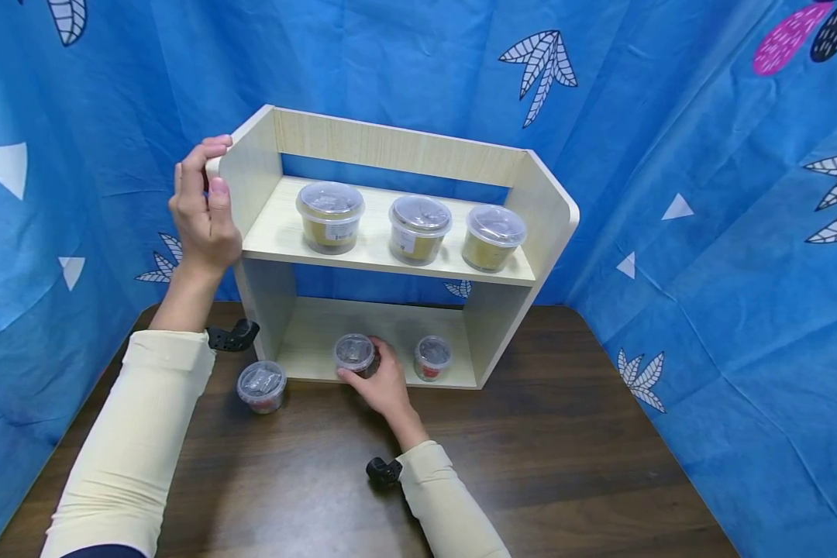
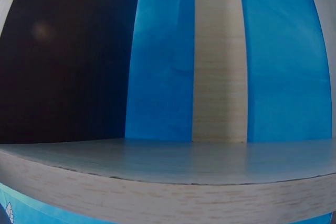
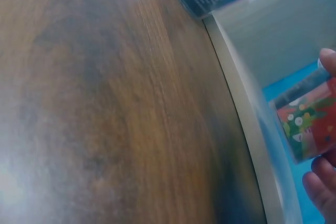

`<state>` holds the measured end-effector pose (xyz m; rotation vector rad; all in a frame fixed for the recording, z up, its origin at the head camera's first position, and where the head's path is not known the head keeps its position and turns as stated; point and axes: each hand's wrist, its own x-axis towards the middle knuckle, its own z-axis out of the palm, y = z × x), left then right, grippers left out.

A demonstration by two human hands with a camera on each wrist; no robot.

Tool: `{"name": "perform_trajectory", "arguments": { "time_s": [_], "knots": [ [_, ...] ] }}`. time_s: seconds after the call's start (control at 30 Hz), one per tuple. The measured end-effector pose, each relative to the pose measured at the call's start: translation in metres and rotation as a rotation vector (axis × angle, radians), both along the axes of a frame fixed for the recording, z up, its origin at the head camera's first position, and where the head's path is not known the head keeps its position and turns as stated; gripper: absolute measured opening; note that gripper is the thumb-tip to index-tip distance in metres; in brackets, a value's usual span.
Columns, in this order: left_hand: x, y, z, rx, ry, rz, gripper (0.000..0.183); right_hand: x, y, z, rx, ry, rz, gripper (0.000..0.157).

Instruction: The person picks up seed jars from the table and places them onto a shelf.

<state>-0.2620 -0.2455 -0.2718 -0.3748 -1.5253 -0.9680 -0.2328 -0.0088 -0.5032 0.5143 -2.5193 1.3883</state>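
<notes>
My left hand (image 1: pixel 205 209) grips the left side panel of a pale wooden two-tier shelf (image 1: pixel 397 130) near its top front corner. No part of that hand shows in the left wrist view. With thumb and fingers on either side, my right hand (image 1: pixel 384 380) holds a small clear-lidded cup (image 1: pixel 354 353) at the front of the lower tier. The right wrist view shows colourful red printing on this cup (image 3: pixel 310 121). To its right on the same tier stands a similar small cup (image 1: pixel 432 358). Another small lidded cup (image 1: pixel 261 386) is on the table, by the shelf's front left corner.
Three larger lidded tubs with yellowish contents, the left one (image 1: pixel 331 217), the middle one (image 1: pixel 420 229) and the right one (image 1: pixel 494 236), line the upper tier. The shelf stands at the back of a dark wooden table (image 1: pixel 565 449). Blue patterned curtain (image 1: pixel 404 54) hangs behind and alongside.
</notes>
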Motion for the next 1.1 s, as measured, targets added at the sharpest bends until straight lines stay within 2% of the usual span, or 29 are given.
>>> {"name": "perform_trajectory", "arguments": {
  "time_s": [0.33, 0.57, 1.1],
  "knots": [
    [-0.001, 0.001, 0.0, 0.001, 0.005, -0.002, 0.049, -0.004, 0.006, -0.005, -0.023, -0.01, -0.095, 0.072],
    [0.003, 0.003, 0.003, 0.008, 0.009, -0.008, 0.049, -0.007, 0.01, -0.008, -0.046, 0.02, -0.159, 0.071],
    [-0.001, 0.0, 0.0, -0.003, 0.018, -0.007, 0.048, -0.01, 0.014, -0.012, -0.061, 0.069, -0.193, 0.071]
  ]
}}
